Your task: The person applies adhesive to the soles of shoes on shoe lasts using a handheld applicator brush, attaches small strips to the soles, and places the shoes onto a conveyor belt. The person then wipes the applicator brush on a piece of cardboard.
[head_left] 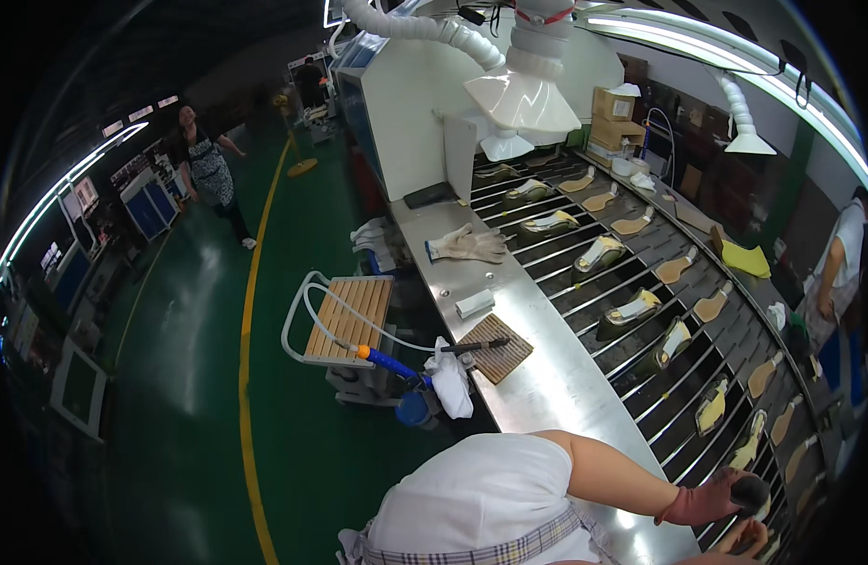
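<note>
At the lower right, my left hand, in a dull red glove, is closed around a dark rounded shoe end; most of it is hidden. Just below it is my bare right hand, its fingers bent in beside the same spot; what they hold, if anything, does not show. Both hands are over the slatted conveyor. On its rods lie several shoe uppers, bottoms up with pale yellow undersides, such as this shoe upper. Tan soles, like this sole, line the darker outer belt.
Along the conveyor's left runs a metal ledge with a work glove, a ridged brown pad and a hose-fed tool. White duct hoods hang above. A person walks the aisle; another person stands at right.
</note>
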Motion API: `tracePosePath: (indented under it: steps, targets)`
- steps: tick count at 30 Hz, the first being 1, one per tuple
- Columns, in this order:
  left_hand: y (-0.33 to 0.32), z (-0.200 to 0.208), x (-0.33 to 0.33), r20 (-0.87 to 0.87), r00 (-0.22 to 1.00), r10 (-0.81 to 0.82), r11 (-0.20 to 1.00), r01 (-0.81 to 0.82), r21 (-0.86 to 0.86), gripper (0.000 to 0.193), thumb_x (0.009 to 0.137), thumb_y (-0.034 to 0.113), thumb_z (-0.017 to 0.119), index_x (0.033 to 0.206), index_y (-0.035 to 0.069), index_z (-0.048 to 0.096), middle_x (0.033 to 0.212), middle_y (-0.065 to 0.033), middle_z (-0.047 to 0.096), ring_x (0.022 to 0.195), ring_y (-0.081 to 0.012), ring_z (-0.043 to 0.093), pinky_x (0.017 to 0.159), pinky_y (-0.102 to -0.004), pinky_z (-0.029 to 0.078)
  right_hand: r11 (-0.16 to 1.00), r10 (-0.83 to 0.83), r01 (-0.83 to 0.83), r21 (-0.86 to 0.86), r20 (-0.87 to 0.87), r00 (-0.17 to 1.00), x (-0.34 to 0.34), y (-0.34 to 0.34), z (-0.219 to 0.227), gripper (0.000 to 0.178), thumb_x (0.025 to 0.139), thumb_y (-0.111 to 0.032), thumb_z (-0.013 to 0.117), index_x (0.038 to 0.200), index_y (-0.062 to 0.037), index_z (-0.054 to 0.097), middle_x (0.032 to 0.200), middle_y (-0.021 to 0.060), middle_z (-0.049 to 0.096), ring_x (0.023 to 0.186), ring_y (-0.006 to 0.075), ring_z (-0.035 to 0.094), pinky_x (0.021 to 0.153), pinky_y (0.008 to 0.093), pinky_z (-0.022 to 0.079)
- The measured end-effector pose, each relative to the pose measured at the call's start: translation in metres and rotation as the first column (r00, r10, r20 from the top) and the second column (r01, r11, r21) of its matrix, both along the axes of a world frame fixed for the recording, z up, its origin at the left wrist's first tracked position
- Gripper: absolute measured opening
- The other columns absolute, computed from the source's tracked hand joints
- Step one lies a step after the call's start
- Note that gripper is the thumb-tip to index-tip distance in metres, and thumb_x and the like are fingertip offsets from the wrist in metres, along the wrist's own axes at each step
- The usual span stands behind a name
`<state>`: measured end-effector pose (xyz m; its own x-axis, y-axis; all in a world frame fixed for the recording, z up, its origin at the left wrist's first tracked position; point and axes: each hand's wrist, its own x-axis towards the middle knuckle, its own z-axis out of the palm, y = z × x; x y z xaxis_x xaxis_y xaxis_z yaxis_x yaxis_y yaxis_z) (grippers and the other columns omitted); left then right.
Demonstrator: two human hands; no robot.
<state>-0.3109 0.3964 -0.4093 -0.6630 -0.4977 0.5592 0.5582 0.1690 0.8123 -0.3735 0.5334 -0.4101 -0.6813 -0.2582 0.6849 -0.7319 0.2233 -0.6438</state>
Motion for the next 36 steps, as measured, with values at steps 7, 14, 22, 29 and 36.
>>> tracePosePath:
  steps: [7, 14, 22, 29, 36]
  targets:
    - [0.007, -0.005, 0.003, -0.055, 0.998, 0.044, 0.999, -0.043, 0.009, 0.041, 0.076, 0.010, 0.077, 0.114, 0.005, 0.063, 0.107, -0.0105, 0.069, 0.100, -0.0239, 0.067, 0.089, -0.0325, 0.050, 0.994, -0.038, 0.057, -0.098, 0.179, 0.983, 0.008, 0.010, 0.002, 0.025, 0.092, 0.006, 0.059, 0.115, 0.0013, 0.052, 0.106, 0.0117, 0.059, 0.101, 0.0184, 0.059, 0.094, 0.0298, 0.047]
    - [0.000, -0.002, 0.025, 0.124, 0.976, -0.178, 0.981, 0.166, 0.098, 0.035, 0.082, 0.001, 0.069, 0.116, 0.001, 0.064, 0.107, -0.0110, 0.072, 0.097, -0.0161, 0.069, 0.085, -0.0293, 0.053, 0.957, -0.016, 0.095, -0.274, 0.278, 0.960, 0.067, -0.004, 0.023, 0.020, 0.086, 0.010, 0.064, 0.101, -0.0007, 0.058, 0.095, 0.0067, 0.061, 0.090, 0.0131, 0.062, 0.085, 0.0244, 0.047]
    - [0.003, -0.017, 0.038, 0.135, 0.966, -0.220, 0.973, 0.207, 0.102, 0.035, 0.080, 0.000, 0.070, 0.115, 0.000, 0.065, 0.104, -0.0116, 0.072, 0.094, -0.0171, 0.069, 0.085, -0.0276, 0.053, 0.953, -0.273, 0.295, -0.070, 0.224, 0.936, 0.091, -0.021, 0.039, 0.017, 0.082, 0.006, 0.069, 0.093, -0.0009, 0.058, 0.081, 0.0086, 0.066, 0.078, 0.0153, 0.064, 0.075, 0.0266, 0.050]
    - [-0.005, -0.008, 0.030, 0.134, 0.777, -0.615, 0.706, 0.466, 0.534, 0.032, 0.087, 0.007, 0.070, 0.118, 0.000, 0.065, 0.111, -0.0067, 0.071, 0.099, -0.0128, 0.066, 0.090, -0.0258, 0.051, 0.931, -0.309, 0.349, -0.108, 0.280, 0.909, 0.094, -0.022, 0.024, 0.016, 0.083, 0.005, 0.067, 0.092, -0.0013, 0.056, 0.081, 0.0085, 0.065, 0.077, 0.0162, 0.063, 0.074, 0.0279, 0.049]
    - [-0.025, 0.007, 0.014, 0.157, 0.637, -0.755, 0.627, 0.629, 0.461, 0.033, 0.086, 0.007, 0.070, 0.118, 0.000, 0.065, 0.110, -0.0073, 0.071, 0.101, -0.0118, 0.065, 0.091, -0.0257, 0.050, 0.920, -0.217, 0.313, -0.236, 0.358, 0.908, 0.094, -0.020, 0.017, 0.023, 0.080, 0.007, 0.069, 0.096, -0.0016, 0.055, 0.087, 0.0094, 0.065, 0.082, 0.0163, 0.063, 0.080, 0.0292, 0.049]
